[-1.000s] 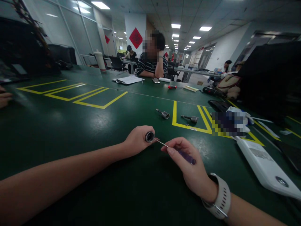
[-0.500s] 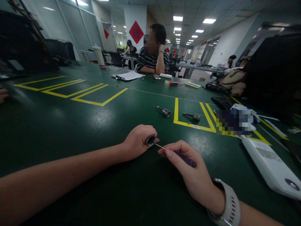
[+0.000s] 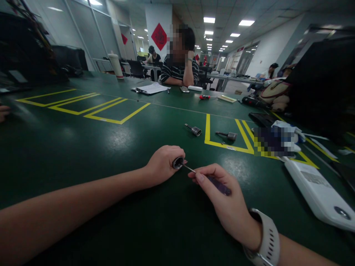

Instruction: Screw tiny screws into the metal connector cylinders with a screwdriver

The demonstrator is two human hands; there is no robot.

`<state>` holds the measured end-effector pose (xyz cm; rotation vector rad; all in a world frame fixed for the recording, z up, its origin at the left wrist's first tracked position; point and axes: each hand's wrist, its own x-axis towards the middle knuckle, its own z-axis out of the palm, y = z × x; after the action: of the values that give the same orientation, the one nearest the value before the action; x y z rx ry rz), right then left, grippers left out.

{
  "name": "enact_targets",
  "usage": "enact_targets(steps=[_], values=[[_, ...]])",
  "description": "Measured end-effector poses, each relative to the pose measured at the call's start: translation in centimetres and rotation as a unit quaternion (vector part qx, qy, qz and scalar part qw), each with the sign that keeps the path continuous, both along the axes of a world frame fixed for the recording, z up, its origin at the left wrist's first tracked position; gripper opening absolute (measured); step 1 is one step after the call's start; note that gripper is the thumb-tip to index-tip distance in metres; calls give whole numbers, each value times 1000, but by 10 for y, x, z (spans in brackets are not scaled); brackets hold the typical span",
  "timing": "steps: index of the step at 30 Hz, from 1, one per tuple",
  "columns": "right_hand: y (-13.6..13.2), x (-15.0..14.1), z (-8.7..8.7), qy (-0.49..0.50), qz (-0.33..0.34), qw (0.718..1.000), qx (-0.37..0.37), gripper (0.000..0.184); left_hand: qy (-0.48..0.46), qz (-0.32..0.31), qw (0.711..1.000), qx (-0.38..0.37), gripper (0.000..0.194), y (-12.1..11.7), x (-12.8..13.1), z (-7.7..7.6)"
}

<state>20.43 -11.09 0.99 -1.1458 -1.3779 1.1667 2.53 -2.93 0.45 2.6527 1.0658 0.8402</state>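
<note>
L hand [image 3: 165, 166], fingers curled tight, grips metal cup [image 3: 178, 163], open end out at thumb side; R hand [image 3: 226, 207] pinches purple-handled tool [image 3: 220, 186] btwn. thumb & fingers, w/ tip at cup's mouth. Similar shanked cup [image 3: 196, 131] lies beyond fingertips.

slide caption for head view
Left hand grips a hollow metal part; right hand holds a purple-handled tool at its opening.

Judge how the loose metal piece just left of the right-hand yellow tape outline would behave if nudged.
The metal piece would probably roll in an arc, since its cup end is round and wider than its thin shank. It looks rigid and probably weighty for its size, given the dull metallic surface. The glossy table may let it slide easily.
</note>
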Motion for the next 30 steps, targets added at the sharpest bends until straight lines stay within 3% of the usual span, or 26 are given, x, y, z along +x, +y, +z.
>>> enact_targets(steps=[4,8,11,19,25,30], values=[[2,1,1,49,15,998,-37,11,56,-40,997,27,16,-1,-2,0],[8,1,2,188,28,974,-121,10,35,-70,997,7,16,0,-3,1],[10,0,2,221,35,966,-132,10,-3,-90,996,-23,17,1,-3,2],[7,1,-1,223,41,969,-96,9,-71,-124,986,-86,18,3,-2,3],[4,2,-7,136,11,991,-11,10,-43,-104,992,-61,17,4,-2,3],[5,3,-6,115,27,993,-26,12,-9,-116,993,-35,16,3,-2,2]])
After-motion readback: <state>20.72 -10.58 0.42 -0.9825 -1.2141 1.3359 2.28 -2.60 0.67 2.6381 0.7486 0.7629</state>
